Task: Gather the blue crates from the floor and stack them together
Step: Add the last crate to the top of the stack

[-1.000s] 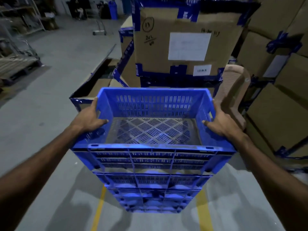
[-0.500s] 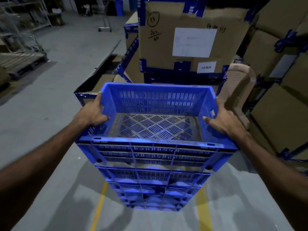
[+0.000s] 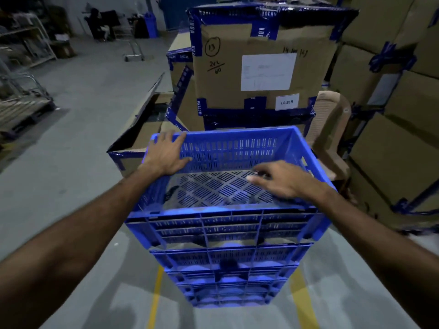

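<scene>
1. A stack of blue crates [image 3: 228, 252] stood on the grey floor [image 3: 78, 143], straddling the space between two yellow lines [image 3: 154, 302].
2. The top crate [image 3: 228, 148] sat nested on the stack, empty, its slotted bottom showing.
3. The left hand [image 3: 166, 155] lay at the far left corner of the top crate, fingers spread over the rim, thumb inside against the far wall; grip loose, not clamped.
4. The right hand [image 3: 282, 179] was over the crate's inside near the right wall, fingers open and extended, holding nothing; it was blurred, so contact with the crate could not be told.
5. A taped cardboard box [image 3: 261, 65] with a white label stood just behind the stack.
6. An open box [image 3: 142, 129] lay to the left of it.
7. A tan plastic chair [image 3: 330, 129] stood to the right of the stack, near more boxes.
</scene>
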`<action>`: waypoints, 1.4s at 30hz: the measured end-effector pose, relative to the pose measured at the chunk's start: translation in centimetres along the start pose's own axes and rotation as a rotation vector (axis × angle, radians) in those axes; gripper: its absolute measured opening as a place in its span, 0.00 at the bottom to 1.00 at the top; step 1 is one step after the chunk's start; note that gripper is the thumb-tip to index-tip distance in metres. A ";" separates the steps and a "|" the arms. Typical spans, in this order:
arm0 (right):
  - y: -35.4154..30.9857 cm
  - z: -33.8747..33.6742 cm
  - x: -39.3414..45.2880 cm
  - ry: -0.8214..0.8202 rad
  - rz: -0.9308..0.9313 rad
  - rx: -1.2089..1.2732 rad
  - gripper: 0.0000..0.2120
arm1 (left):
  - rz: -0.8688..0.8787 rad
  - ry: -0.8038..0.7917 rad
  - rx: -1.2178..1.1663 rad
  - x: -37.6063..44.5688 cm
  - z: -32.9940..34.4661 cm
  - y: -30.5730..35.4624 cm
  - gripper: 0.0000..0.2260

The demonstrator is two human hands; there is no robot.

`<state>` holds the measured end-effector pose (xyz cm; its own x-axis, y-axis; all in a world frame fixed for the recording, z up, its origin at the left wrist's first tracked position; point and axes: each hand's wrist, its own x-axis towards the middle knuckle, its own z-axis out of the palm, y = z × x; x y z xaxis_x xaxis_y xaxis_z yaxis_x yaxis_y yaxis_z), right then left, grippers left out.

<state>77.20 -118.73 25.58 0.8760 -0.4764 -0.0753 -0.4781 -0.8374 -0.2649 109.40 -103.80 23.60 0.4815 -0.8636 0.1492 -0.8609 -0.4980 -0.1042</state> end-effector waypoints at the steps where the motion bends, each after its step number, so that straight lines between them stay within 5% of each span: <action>1: -1.8 0.5 0.2 -0.083 -0.054 0.098 0.42 | 0.074 -0.015 -0.017 1.5 0.0 0.9 0.38; 8: -8.8 2.9 0.6 -0.434 -0.086 0.165 0.45 | 0.352 -0.054 -0.061 9.1 0.4 6.6 0.35; 18: -8.8 3.7 0.7 -0.325 -0.050 0.119 0.43 | 0.262 0.359 -0.012 11.0 5.3 8.8 0.26; 25: -8.6 4.2 1.0 -0.351 -0.037 0.086 0.54 | 0.223 0.457 -0.010 11.9 7.3 8.8 0.26; 42: -9.2 4.3 0.3 -0.192 -0.066 0.012 0.48 | 0.246 0.472 -0.051 11.4 6.6 8.7 0.26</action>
<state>82.15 -109.99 23.89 0.9021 -0.3594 -0.2387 -0.4191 -0.8616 -0.2865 108.48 -118.52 17.93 0.1483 -0.8191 0.5542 -0.9516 -0.2706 -0.1453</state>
